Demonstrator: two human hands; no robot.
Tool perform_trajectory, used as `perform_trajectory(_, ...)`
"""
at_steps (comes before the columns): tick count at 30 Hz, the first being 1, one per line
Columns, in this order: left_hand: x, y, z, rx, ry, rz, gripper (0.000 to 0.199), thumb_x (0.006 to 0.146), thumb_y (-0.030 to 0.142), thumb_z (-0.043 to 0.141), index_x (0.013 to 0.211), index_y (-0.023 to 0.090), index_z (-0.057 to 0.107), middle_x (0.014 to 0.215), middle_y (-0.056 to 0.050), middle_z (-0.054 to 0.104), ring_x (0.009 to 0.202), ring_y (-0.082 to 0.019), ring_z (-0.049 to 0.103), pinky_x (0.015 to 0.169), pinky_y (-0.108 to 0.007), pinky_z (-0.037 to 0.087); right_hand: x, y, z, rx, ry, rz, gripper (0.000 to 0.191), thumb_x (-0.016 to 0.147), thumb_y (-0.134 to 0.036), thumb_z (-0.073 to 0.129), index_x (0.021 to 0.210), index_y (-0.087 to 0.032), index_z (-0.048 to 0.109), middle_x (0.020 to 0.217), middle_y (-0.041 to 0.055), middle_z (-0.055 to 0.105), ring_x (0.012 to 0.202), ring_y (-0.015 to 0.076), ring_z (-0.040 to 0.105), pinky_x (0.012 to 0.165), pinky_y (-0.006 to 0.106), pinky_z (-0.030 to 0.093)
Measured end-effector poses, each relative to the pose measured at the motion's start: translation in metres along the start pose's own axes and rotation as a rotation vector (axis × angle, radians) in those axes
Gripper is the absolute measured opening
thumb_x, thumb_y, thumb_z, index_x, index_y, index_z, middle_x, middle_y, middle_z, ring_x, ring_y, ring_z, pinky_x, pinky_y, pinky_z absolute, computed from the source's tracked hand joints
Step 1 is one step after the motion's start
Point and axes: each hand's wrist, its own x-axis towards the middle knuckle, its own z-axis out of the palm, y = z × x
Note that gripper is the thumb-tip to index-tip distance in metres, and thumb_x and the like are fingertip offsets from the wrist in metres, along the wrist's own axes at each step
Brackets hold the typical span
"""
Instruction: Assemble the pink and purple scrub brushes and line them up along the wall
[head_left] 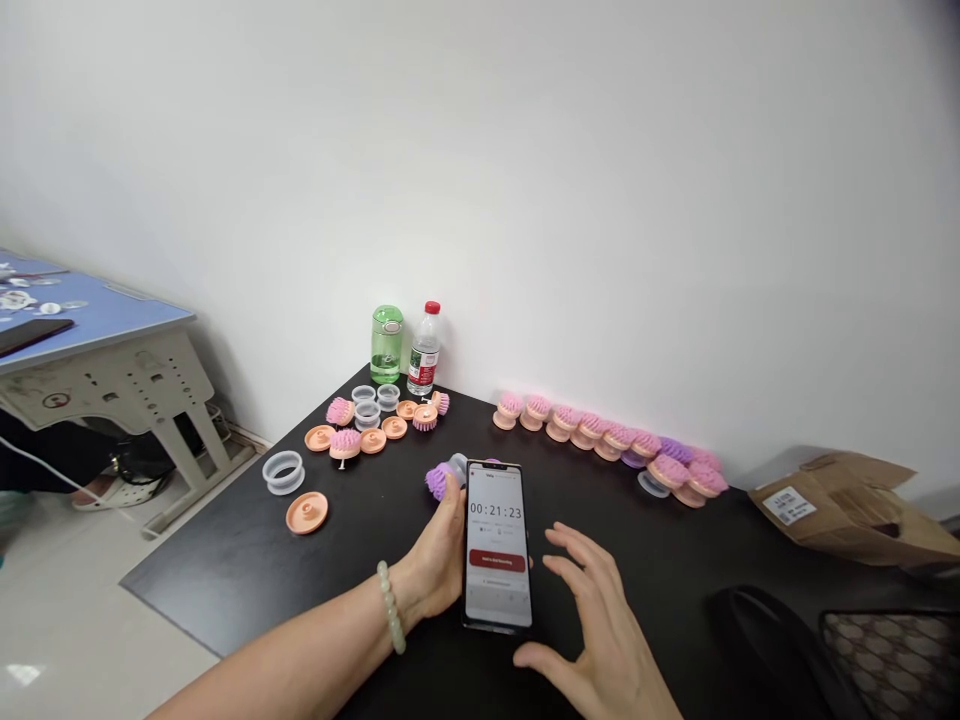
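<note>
Head view: at centre, the left hand is closing its fingers around a purple-bristled scalp brush, while the right hand is spreading its fingers wide beside a phone, which is turning its timer up toward the camera above the black counter.

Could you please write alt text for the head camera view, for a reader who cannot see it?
A left hand wearing a bead bracelet grips a purple-bristled brush beside a smartphone showing 00:21:23, with the open right hand next to it on a black table lined with pink brushes.
</note>
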Motion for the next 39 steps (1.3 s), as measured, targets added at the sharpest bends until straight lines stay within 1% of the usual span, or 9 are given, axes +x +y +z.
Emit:
perform_trajectory(4,0.001,0.0,-0.001,0.023,0.016,0.037,0.07,0.091,0.075,0.034,0.111,0.017,0.068,0.098,-0.011,0.072,0.096,-0.028,0.066,0.094,-0.047,0.049,-0.005,0.002,0.003,-0.004,-0.11,-0.008,0.058,0.082,-0.043,0.078,0.129,-0.021,0.052,0.14,0.0145,0.053,0.134,0.0376,0.049,0.098,0.049,0.056)
perform_trajectory(10,0.0,0.0,-0.002,0.017,-0.001,0.041,0.071,0.086,0.079,0.041,0.114,0.019,0.068,0.103,-0.011,0.071,0.104,-0.032,0.064,0.096,-0.049,0.047,-0.005,0.005,0.002,0.042,-0.083,0.007,0.05,0.084,-0.04,0.076,0.125,-0.023,0.055,0.137,0.0131,0.057,0.133,0.0365,0.051,0.098,0.047,0.057)
perform_trajectory(13,0.0,0.0,-0.002,0.014,-0.023,0.018,0.073,0.086,0.08,0.039,0.117,0.019,0.066,0.108,-0.013,0.07,0.107,-0.034,0.063,0.097,-0.053,0.047,-0.007,0.009,0.006,0.122,-0.053,0.155,0.059,0.077,-0.046,0.081,0.125,-0.023,0.054,0.132,0.0138,0.06,0.122,0.0364,0.061,0.091,0.047,0.061)
perform_trajectory(16,0.002,-0.002,-0.004,0.024,-0.027,0.005,0.073,0.087,0.078,0.039,0.126,0.021,0.062,0.118,-0.013,0.068,0.114,-0.035,0.061,0.103,-0.054,0.043,-0.011,0.01,0.019,0.249,0.024,0.364,0.07,0.079,-0.043,0.078,0.137,-0.023,0.043,0.128,0.0154,0.061,0.105,0.0319,0.071,0.078,0.043,0.065)
perform_trajectory(21,0.003,-0.008,-0.007,0.036,-0.105,0.024,0.07,0.09,0.075,0.038,0.131,0.023,0.059,0.126,-0.011,0.067,0.127,-0.033,0.054,0.112,-0.05,0.035,-0.013,-0.013,0.048,0.249,0.061,0.51,0.098,0.072,-0.024,0.08,0.152,-0.024,0.024,0.14,0.0185,0.051,0.117,0.0357,0.064,0.086,0.049,0.061)
perform_trajectory(27,0.001,-0.012,-0.005,0.02,-0.248,0.035,0.069,0.091,0.074,0.038,0.129,0.021,0.061,0.127,-0.013,0.066,0.131,-0.033,0.052,0.117,-0.05,0.028,-0.003,-0.036,0.057,0.042,0.036,0.442,0.104,0.075,-0.019,0.073,0.158,-0.024,0.012,0.15,0.0195,0.04,0.135,0.0425,0.045,0.098,0.059,0.052)
perform_trajectory(32,0.001,-0.012,-0.003,0.054,-0.276,0.081,0.067,0.088,0.07,0.051,0.128,0.017,0.062,0.138,-0.018,0.059,0.14,-0.034,0.042,0.12,-0.052,0.022,-0.003,-0.023,0.058,-0.039,0.099,0.447,0.097,0.075,-0.017,0.065,0.157,-0.022,0.014,0.143,0.0178,0.046,0.128,0.0413,0.048,0.097,0.058,0.05)
perform_trajectory(35,0.002,-0.013,-0.008,0.11,-0.298,0.032,0.077,0.088,0.067,0.056,0.144,0.015,0.049,0.149,-0.021,0.049,0.146,-0.034,0.035,0.122,-0.05,0.018,-0.007,-0.004,0.055,-0.079,0.125,0.511,0.092,0.074,-0.021,0.066,0.154,-0.021,0.02,0.134,0.0168,0.053,0.121,0.0401,0.053,0.095,0.056,0.05)
perform_trajectory(39,0.005,-0.018,-0.017,0.164,-0.225,-0.036,0.108,0.085,0.065,0.063,0.16,0.012,0.008,0.159,-0.027,0.031,0.149,-0.034,0.029,0.122,-0.048,0.017,-0.007,0.031,0.04,-0.177,0.033,0.717,0.086,0.073,-0.027,0.066,0.149,-0.013,0.026,0.118,0.0163,0.061,0.113,0.0373,0.06,0.096,0.05,0.049)
